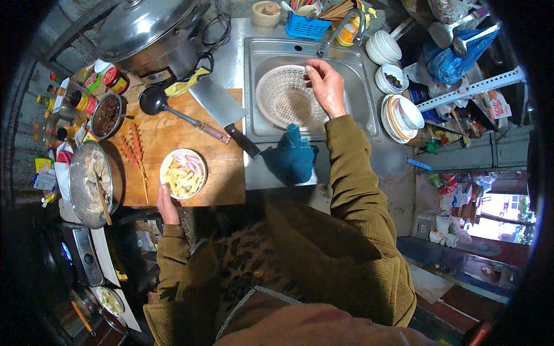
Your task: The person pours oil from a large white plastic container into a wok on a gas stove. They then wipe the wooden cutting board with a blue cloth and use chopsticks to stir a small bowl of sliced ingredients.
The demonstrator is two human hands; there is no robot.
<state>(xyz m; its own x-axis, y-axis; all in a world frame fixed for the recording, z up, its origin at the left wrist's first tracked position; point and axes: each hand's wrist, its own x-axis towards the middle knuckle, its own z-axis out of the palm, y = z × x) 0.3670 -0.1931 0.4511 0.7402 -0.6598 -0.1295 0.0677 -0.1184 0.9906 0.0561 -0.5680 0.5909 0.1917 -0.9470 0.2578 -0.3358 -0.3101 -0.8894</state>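
Note:
My left hand [168,204] is at the near rim of a white bowl [183,174] of pale yellow and pinkish sliced pieces, on the wooden cutting board [225,181]. Part of that hand is hidden by the bowl. Over the steel sink [363,95], my right hand [324,84] hangs above the right side of a perforated plastic basket [285,95], its thumb near its curled fingers; I cannot tell whether anything is between them. A cleaver [218,101] and a black ladle [153,100] rest between the bowl and the sink. Two red skewered pieces [136,145] lie left of the bowl.
A metal basin [114,181] with chopsticks and a bowl of dark sauce [106,116] stand at the left. Behind is a large steel pot [147,52]. A teal cloth [294,158] lies at the sink's front edge. Stacked bowls [383,47] and plates [391,119] stand right of the sink.

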